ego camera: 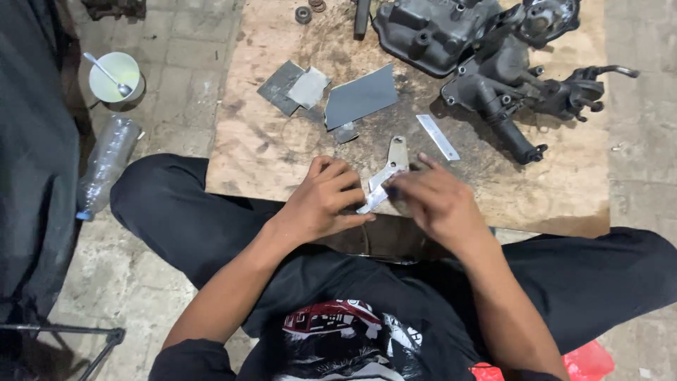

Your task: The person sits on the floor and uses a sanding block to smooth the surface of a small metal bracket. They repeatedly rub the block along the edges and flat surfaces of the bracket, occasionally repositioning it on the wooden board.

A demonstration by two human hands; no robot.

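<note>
My left hand [326, 199] grips the lower end of a flat grey metal bracket [395, 161] at the near edge of a plywood board [557, 190]. The bracket's upper end, with a hole in it, sticks out past my fingers. My right hand [431, 199] is closed against the bracket's middle, fingertips pressed on it; what lies under those fingers is hidden. Both hands work just above my lap, where I sit cross-legged in dark trousers.
On the board lie grey sandpaper sheets [361, 97], a small metal strip [437, 137], dark engine parts [493, 49] and bearings [304, 14]. On the paved floor to the left stand a pale bowl with a spoon [113, 76] and an empty plastic bottle [106, 166].
</note>
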